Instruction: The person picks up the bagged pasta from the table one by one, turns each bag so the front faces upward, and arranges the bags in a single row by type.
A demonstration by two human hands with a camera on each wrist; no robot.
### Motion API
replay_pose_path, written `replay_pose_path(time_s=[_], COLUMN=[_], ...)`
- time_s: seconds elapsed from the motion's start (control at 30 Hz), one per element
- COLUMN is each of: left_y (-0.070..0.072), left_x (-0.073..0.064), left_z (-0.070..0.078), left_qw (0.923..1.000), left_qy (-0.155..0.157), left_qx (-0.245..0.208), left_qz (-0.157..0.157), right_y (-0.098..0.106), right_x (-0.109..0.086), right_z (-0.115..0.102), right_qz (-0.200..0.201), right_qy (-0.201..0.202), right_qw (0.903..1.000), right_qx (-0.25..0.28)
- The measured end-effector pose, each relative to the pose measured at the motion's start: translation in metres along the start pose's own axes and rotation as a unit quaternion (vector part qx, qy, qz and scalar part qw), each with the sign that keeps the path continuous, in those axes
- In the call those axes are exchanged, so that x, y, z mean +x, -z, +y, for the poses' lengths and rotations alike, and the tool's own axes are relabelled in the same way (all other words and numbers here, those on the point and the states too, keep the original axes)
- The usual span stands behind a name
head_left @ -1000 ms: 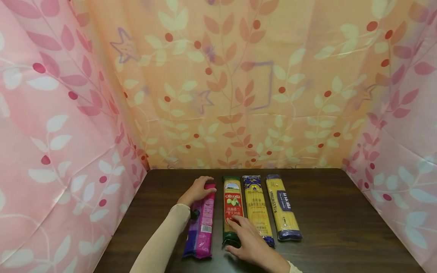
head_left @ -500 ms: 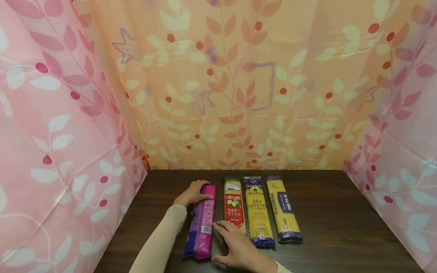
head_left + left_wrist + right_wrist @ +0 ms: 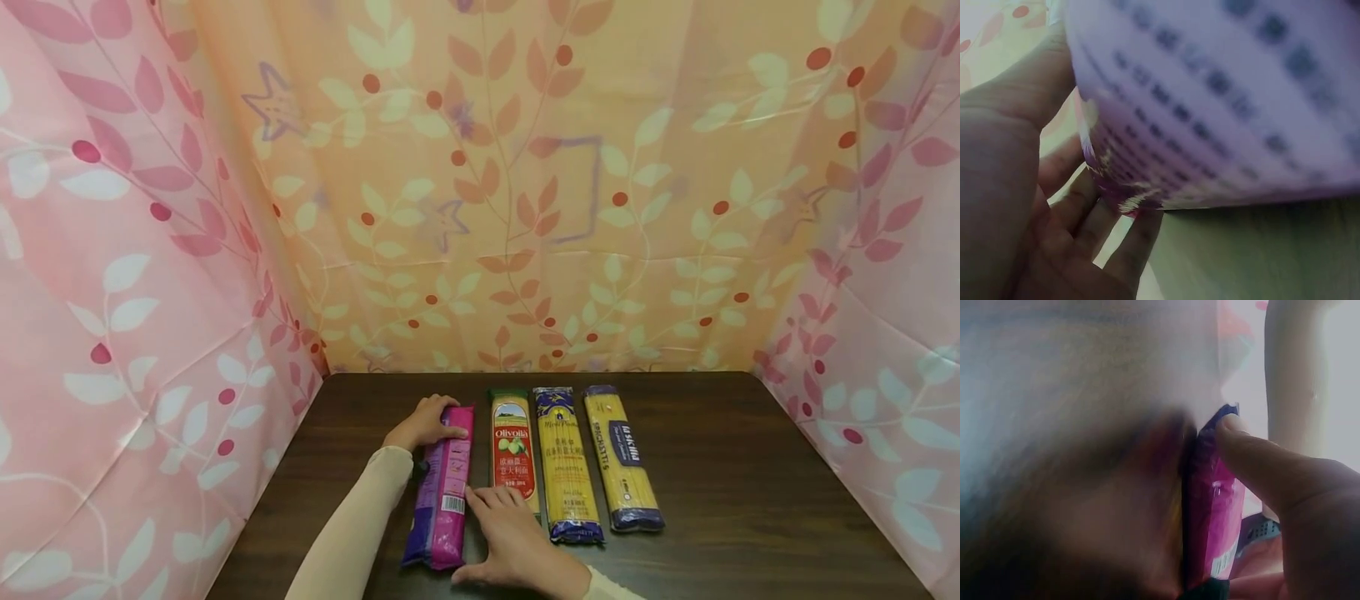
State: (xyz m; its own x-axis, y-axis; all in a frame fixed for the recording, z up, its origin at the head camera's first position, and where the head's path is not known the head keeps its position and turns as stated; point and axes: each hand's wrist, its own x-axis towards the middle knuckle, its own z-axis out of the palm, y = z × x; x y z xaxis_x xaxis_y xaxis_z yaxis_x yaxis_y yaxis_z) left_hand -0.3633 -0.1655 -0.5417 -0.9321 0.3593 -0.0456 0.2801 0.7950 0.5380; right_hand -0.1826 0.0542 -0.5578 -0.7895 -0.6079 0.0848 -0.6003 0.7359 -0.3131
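A pink and purple pasta packet [image 3: 450, 483] lies lengthwise on the left of the row. My left hand [image 3: 426, 425] grips its far end, the thumb across the top; in the left wrist view, fingers [image 3: 1079, 206] bend around the end of the printed wrapper [image 3: 1210, 119]. My right hand [image 3: 510, 533] is beside the packet's near right edge, fingers fairly straight. In the right wrist view its thumb [image 3: 1260, 462] is against the packet's near end. The right hand covers the lower part of a green and red Olivoilà pasta packet [image 3: 513, 450].
To the right lie a yellow and blue pasta packet [image 3: 568, 475] and a yellow La Sicilia spaghetti packet [image 3: 624, 467], slightly slanted. They rest on a dark wooden table [image 3: 750, 500]. Patterned curtains [image 3: 525, 208] hang behind and on both sides.
My right hand has moved left, off the Olivoilà packet and up to the pink and purple packet. My left hand has shifted slightly left at that packet's far end.
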Motion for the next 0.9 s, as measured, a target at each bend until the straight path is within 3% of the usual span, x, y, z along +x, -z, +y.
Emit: replay_pose_path(time_s=[0.23, 0.4, 0.63, 0.9], left_y=[-0.001, -0.001, 0.000, -0.003], left_x=[0.002, 0.002, -0.001, 0.001], left_z=[0.004, 0.006, 0.010, 0.011], left_qw=[0.9998, 0.9998, 0.9993, 0.9994], left_qy=[-0.001, 0.009, -0.009, 0.019], left_qx=[0.018, 0.017, 0.037, 0.029], left_qz=[0.003, -0.002, 0.003, -0.001], right_y=[-0.003, -0.007, -0.008, -0.008], right_x=[0.006, 0.008, 0.010, 0.012], right_z=[-0.011, -0.015, -0.017, -0.019], right_qz=[0.000, -0.001, 0.004, 0.002], right_qy=[-0.016, -0.041, -0.063, -0.060], right_qw=[0.9975, 0.9964, 0.9959, 0.9943], right_qx=[-0.068, -0.074, -0.065, -0.088])
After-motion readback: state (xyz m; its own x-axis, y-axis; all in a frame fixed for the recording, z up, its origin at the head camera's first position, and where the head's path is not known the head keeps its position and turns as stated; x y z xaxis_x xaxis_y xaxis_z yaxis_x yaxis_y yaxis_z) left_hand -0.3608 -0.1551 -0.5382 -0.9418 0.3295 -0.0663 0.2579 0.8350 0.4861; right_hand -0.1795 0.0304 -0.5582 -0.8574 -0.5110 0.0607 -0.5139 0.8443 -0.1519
